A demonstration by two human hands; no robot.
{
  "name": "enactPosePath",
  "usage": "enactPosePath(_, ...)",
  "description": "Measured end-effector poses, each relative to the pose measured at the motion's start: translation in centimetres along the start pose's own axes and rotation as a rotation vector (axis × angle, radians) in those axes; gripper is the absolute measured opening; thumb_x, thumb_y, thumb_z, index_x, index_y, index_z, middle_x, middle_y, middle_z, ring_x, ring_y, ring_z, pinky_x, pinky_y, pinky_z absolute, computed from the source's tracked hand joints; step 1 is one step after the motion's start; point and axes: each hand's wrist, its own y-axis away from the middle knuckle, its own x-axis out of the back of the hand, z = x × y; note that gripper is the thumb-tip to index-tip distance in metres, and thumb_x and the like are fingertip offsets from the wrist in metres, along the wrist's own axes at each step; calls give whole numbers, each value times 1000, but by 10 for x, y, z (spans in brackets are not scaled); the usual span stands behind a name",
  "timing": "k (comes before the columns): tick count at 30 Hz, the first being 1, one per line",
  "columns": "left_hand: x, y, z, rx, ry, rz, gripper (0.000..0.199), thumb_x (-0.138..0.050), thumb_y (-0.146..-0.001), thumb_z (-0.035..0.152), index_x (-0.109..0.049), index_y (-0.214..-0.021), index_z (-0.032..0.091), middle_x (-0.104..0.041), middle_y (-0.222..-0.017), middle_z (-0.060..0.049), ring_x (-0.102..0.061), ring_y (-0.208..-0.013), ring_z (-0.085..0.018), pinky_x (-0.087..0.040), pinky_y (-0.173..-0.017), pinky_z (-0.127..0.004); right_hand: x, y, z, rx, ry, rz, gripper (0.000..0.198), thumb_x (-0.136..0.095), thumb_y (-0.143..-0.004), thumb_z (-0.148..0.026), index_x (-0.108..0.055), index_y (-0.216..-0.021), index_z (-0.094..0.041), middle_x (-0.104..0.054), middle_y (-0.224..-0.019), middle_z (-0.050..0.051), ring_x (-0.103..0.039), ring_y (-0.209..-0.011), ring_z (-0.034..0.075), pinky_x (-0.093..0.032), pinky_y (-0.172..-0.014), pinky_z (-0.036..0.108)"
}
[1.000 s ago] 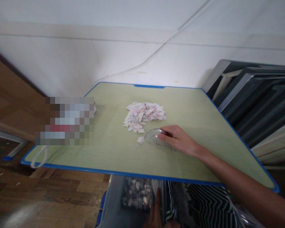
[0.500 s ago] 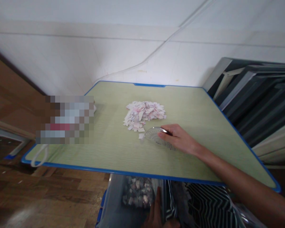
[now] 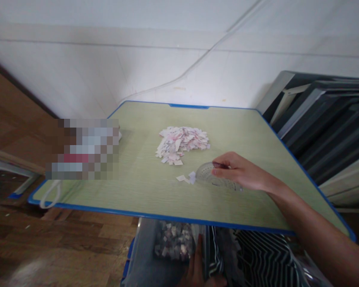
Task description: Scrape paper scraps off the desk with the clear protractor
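Note:
My right hand [image 3: 236,169] grips a clear plastic protractor [image 3: 204,173], tilted with its curved edge against the table. Touching or right beside that edge are a few loose paper scraps [image 3: 182,178]. Behind them, a pile of small white and pinkish paper scraps [image 3: 184,141] lies on the green table [image 3: 143,183]. Below the table's front edge, my left hand [image 3: 197,263] is around the side wall of a translucent plastic bin [image 3: 143,251], its fingers on the inner side. Paper scraps [image 3: 173,239] lie in this bin. Part of the left hand is dim and cut off by the frame.
A blurred-out object [image 3: 83,151] with a white strap sits at the table's left side. Dark flat panels [image 3: 326,119] lean at the right. A brown box [image 3: 14,115] stands at the left, and striped cloth [image 3: 263,255] shows below the table.
My right hand has moved to the right with the protractor, and a few paper scraps now lie farther from the pile. The left hand stays at the bin.

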Motion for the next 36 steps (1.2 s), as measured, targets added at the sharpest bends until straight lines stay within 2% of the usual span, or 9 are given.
enactPosePath(7, 3, -3, -1, -10, 9, -59, 87, -57, -77, 34, -1, -143, 34, -8, -154, -2, -48, -124, -27, -51, -85, -27, 5, 3, 2, -19, -188, -33, 35, -46, -78, -39, -34, -52, -19, -28, -49, -6, -27, -46, 6, -19, -46, 23)
enactPosePath(10, 9, 0, 7, 0, 29, -57, 87, -58, -77, 30, -3, -143, 33, -12, -154, -2, -37, -131, -26, -47, -92, -27, 2, -1, 6, -20, -156, -39, 35, -47, -78, -38, -34, -52, -18, -28, -49, -6, -28, -47, 6, -19, -46, 23)
enactPosePath(15, 9, 1, 4, -33, -50, -25, 80, -61, -79, 30, -12, -143, 36, -13, -152, -2, -22, -136, -23, -36, -105, -34, 14, 1, 15, -40, -87, -247, 34, -49, -79, -36, -36, -53, -18, -28, -51, -5, -28, -47, 6, -19, -44, 22)
enactPosePath(20, 5, 8, 5, -211, -169, 15, 40, -59, -84, 27, -53, -122, 39, -4, -153, 3, -17, -138, -24, -31, -108, -38, 36, 17, 18, -48, -39, -521, 36, -52, -79, -30, -35, -51, -17, -28, -50, -5, -28, -48, 6, -20, -44, 21)
enactPosePath(24, 7, 10, 18, -203, -246, -4, 33, -58, -84, 26, -60, -115, 37, -3, -153, -2, -23, -136, -30, -42, -100, -37, 42, 26, 18, -77, -39, -563, 34, -56, -77, -25, -37, -50, -16, -30, -50, -5, -30, -48, 6, -22, -45, 21)
enactPosePath(26, 9, 9, 21, -159, -194, -17, 36, -58, -84, 29, -57, -120, 36, -7, -153, -3, -21, -137, -29, -40, -101, -38, 43, 29, 17, -79, -18, -609, 33, -55, -77, -24, -38, -50, -16, -31, -50, -5, -30, -49, 6, -22, -45, 21)
enactPosePath(30, 15, 6, 22, -3, 7, -33, 77, -59, -80, 24, -17, -145, 20, -12, -152, -13, -17, -137, -26, -31, -108, -36, 46, 31, 17, -79, 3, -690, 34, -54, -78, -27, -39, -50, -16, -32, -49, -5, -32, -49, 6, -21, -45, 22)
enactPosePath(33, 18, 7, 24, -4, 24, -40, 75, -55, -82, 23, -15, -145, 24, -12, -153, -7, -6, -138, -22, -21, -112, -35, 48, 33, 16, -77, -17, -707, 36, -57, -78, -29, -40, -49, -16, -32, -48, -5, -32, -48, 6, -21, -45, 22)
enactPosePath(36, 17, 7, 24, -7, 35, -49, 73, -55, -82, 25, -17, -144, 31, -14, -153, -2, -8, -139, -20, -22, -112, -37, 49, 35, 15, -80, -34, -721, 40, -59, -77, -29, -38, -46, -16, -31, -46, -6, -31, -47, 6, -20, -44, 22)
